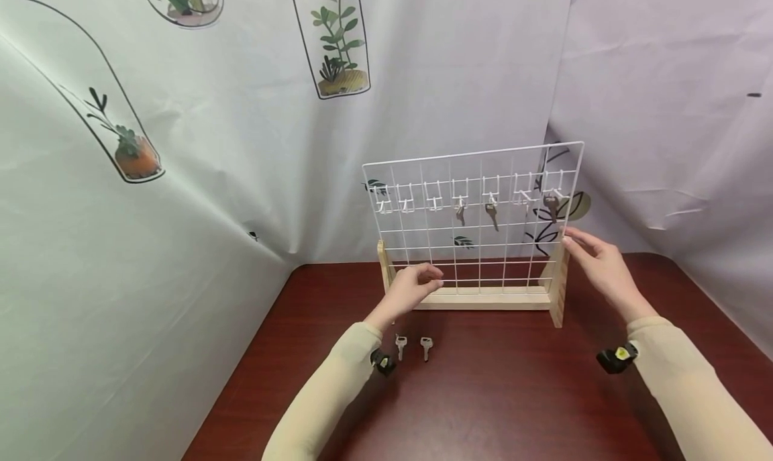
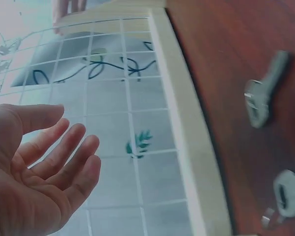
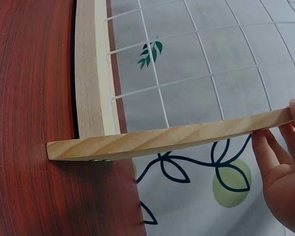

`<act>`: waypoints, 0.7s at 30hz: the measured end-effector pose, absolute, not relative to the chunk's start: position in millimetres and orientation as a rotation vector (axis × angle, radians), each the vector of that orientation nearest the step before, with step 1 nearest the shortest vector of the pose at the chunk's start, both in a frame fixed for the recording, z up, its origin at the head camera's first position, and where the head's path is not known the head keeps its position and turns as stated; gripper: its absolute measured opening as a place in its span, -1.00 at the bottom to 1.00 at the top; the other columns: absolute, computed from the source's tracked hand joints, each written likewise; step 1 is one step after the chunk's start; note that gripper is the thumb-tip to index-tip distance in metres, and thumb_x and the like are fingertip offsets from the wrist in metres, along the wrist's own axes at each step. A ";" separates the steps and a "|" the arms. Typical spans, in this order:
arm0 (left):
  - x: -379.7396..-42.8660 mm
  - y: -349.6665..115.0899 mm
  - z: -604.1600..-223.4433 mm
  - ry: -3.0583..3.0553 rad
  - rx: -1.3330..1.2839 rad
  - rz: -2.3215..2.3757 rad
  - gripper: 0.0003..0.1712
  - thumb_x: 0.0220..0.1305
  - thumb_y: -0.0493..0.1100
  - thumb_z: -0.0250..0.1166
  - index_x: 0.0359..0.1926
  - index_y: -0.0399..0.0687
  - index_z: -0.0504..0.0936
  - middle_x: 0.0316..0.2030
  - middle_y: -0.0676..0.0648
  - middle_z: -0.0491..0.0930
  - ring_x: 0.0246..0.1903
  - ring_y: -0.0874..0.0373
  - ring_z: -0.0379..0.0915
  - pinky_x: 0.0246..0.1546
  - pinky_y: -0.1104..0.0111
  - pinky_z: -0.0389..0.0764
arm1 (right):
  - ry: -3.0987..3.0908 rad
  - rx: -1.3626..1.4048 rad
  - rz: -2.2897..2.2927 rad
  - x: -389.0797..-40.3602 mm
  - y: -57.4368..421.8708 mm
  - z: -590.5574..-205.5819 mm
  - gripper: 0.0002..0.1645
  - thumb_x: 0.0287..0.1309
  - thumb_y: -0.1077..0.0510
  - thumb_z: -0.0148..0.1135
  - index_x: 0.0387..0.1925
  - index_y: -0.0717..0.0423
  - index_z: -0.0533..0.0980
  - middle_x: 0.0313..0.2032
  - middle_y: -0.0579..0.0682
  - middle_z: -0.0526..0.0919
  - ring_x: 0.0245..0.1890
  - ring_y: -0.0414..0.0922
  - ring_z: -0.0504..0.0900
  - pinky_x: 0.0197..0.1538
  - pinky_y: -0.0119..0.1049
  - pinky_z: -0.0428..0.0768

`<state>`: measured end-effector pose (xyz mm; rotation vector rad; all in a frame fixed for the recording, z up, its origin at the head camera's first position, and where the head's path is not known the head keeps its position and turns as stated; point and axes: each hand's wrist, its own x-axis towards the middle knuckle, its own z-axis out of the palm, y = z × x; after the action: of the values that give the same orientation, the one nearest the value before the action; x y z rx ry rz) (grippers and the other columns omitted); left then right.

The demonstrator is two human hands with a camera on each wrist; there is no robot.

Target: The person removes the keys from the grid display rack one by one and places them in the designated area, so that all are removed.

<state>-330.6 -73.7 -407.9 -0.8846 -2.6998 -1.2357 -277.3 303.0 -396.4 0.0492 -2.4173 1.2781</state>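
A white wire grid rack [image 1: 471, 236] stands upright in a wooden base [image 1: 489, 302], with a row of hooks [image 1: 435, 203] along its upper part. Keys hang from some hooks: one key [image 1: 492, 216] near the middle, another key [image 1: 461, 214] left of it, a third key [image 1: 551, 207] at the right end. My right hand [image 1: 604, 270] pinches the top of the right wooden side post [image 3: 172, 137] between thumb and fingers. In front of the grid's lower left, my left hand [image 2: 44, 167] is held with loosely bent fingers and nothing in it.
Two loose keys lie on the dark red table [image 1: 495, 380], one key [image 1: 426, 348] just right of the other key [image 1: 401, 347]. A white curtain [image 1: 241, 145] with plant prints hangs behind and at the sides. Dark wrist cameras [image 1: 617, 358] sit on both sleeves.
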 end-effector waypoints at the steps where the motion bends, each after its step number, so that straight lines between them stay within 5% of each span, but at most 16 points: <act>1: -331.3 -71.9 -405.5 -2.683 -0.882 -1.248 -0.80 0.37 -0.14 0.33 -0.04 -0.07 0.71 -0.15 0.00 0.74 -0.15 0.18 0.66 -0.18 0.37 0.62 | -2.414 0.053 1.278 -277.0 303.1 -396.3 -0.32 0.47 -0.23 0.05 0.42 0.06 0.39 0.32 0.26 0.44 0.33 -0.03 0.40 0.31 -0.11 0.41; 3: -333.0 -68.4 -401.3 -2.650 -0.880 -1.281 -0.78 0.37 -0.14 0.32 -0.02 -0.09 0.70 -0.13 -0.02 0.74 -0.12 0.15 0.66 -0.17 0.35 0.63 | -2.419 0.044 1.272 -276.8 303.1 -396.0 -0.32 0.46 -0.24 0.05 0.41 0.05 0.40 0.32 0.24 0.45 0.31 -0.12 0.41 0.27 -0.24 0.43; 7: -335.6 -61.2 -391.8 -2.597 -0.874 -1.332 -0.69 0.39 -0.09 0.31 0.05 -0.14 0.67 -0.06 -0.06 0.72 -0.06 0.12 0.65 -0.11 0.34 0.64 | -2.417 0.055 1.285 -276.9 302.9 -395.4 -0.32 0.47 -0.22 0.04 0.42 0.06 0.39 0.32 0.25 0.45 0.32 -0.01 0.40 0.28 -0.16 0.44; 12: -338.6 -49.9 -375.8 -2.519 -0.873 -1.414 -0.58 0.39 0.00 0.33 0.16 -0.11 0.63 0.01 -0.06 0.70 -0.01 0.10 0.64 -0.03 0.35 0.63 | -2.419 0.052 1.264 -277.7 303.7 -395.1 -0.32 0.47 -0.23 0.04 0.42 0.05 0.39 0.32 0.25 0.45 0.31 0.15 0.41 0.11 -0.50 0.42; 16: -338.8 -40.1 -362.1 -2.455 -0.872 -1.477 -0.52 0.37 -0.02 0.35 0.21 -0.15 0.59 0.06 -0.10 0.67 0.01 0.08 0.64 0.01 0.34 0.62 | -2.412 0.069 1.277 -278.3 304.2 -396.0 -0.31 0.48 -0.21 0.03 0.43 0.08 0.37 0.31 0.31 0.43 0.30 0.23 0.39 0.27 -0.08 0.46; 18: -338.1 -35.4 -356.3 -2.433 -0.863 -1.505 -0.51 0.36 -0.02 0.35 0.21 -0.14 0.58 0.08 -0.12 0.66 0.02 0.08 0.63 0.02 0.35 0.61 | -2.417 0.065 1.270 -278.0 304.1 -396.6 -0.31 0.48 -0.22 0.03 0.43 0.08 0.37 0.30 0.30 0.44 0.30 0.21 0.40 0.26 -0.03 0.46; 21: -337.3 -29.6 -349.5 -2.406 -0.849 -1.532 -0.51 0.36 -0.01 0.35 0.22 -0.11 0.57 0.10 -0.11 0.65 0.03 0.09 0.63 0.04 0.37 0.60 | -2.414 0.065 1.265 -277.5 303.7 -397.5 -0.32 0.47 -0.22 0.04 0.42 0.07 0.39 0.28 0.29 0.47 0.28 0.08 0.45 0.15 -0.38 0.48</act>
<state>-337.3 -29.6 -349.5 -0.8492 -2.4064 -1.5319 -277.5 303.7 -397.5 0.0654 -2.4140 1.2646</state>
